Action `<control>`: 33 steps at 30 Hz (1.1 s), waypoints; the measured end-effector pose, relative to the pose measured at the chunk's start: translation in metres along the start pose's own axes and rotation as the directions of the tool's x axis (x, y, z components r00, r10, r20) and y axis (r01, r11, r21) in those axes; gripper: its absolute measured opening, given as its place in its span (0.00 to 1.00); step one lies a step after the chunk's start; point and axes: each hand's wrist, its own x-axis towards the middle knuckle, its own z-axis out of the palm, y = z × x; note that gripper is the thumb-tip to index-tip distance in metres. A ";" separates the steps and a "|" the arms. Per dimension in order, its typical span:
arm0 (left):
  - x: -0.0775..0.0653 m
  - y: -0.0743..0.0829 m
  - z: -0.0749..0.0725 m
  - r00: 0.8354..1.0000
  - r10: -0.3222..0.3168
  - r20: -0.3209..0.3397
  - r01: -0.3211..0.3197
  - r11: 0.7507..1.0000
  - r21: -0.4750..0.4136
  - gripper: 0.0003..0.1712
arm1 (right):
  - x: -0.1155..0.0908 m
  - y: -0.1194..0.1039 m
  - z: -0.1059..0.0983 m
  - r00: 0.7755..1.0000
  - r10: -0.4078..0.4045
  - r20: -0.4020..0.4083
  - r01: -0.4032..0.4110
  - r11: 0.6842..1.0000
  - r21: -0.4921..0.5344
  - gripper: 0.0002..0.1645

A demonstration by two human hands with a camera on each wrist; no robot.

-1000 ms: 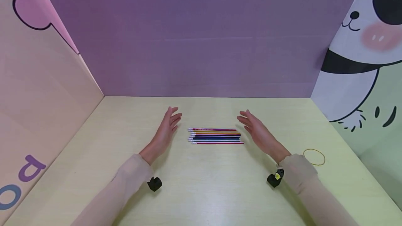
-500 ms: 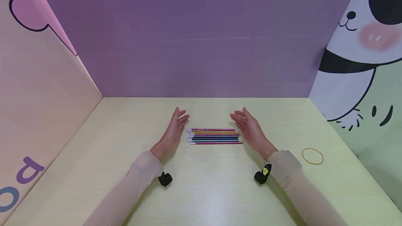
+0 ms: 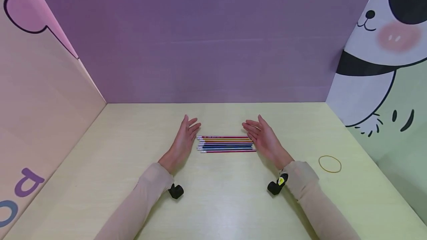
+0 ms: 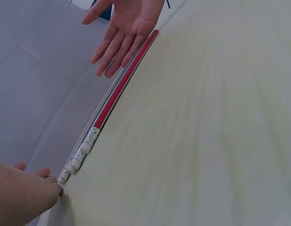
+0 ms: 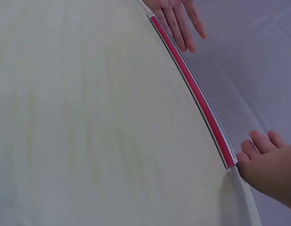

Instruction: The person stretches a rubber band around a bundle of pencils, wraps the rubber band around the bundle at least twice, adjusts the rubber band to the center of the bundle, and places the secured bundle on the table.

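Observation:
Several pencils (image 3: pixel 227 144) lie side by side in a flat row on the table, their white eraser ends toward the left. My left hand (image 3: pixel 182 140) stands on edge beside the eraser ends, palm turned inward, fingers loosely extended. At the opposite ends, my right hand (image 3: pixel 265 139) mirrors it, its fingers close to or touching the pencil tips. Neither hand grips anything. In the left wrist view a red pencil (image 4: pixel 124 84) lies nearest, with the right hand (image 4: pixel 131 33) at its far end. The right wrist view shows the red pencil (image 5: pixel 195 87) from the other side.
A thin yellow rubber band (image 3: pixel 330 164) lies on the pale wooden table (image 3: pixel 213 199) to the right of the right forearm. A purple wall (image 3: pixel 213 40) closes off the back, with printed panels at the left and right.
Both hands have moved inward toward the ends of the pencil row, mostly in the first half second. The pencils and the rubber band lie as before; the head view has shifted slightly.

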 end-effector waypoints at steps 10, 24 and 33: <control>-0.001 -0.005 0.006 1.000 -0.002 0.002 0.002 1.000 -0.005 0.43 | -0.010 0.006 0.002 0.998 -0.021 -0.056 0.024 0.998 0.054 0.43; -0.004 -0.019 0.023 0.998 0.058 -0.033 -0.058 0.998 -0.012 0.45 | -0.016 0.020 0.010 0.982 -0.118 -0.145 0.142 0.976 0.165 0.41; -0.004 -0.016 0.016 0.999 0.038 -0.019 -0.040 0.992 -0.116 0.42 | -0.016 0.015 0.011 0.989 -0.099 -0.111 0.115 0.983 0.144 0.38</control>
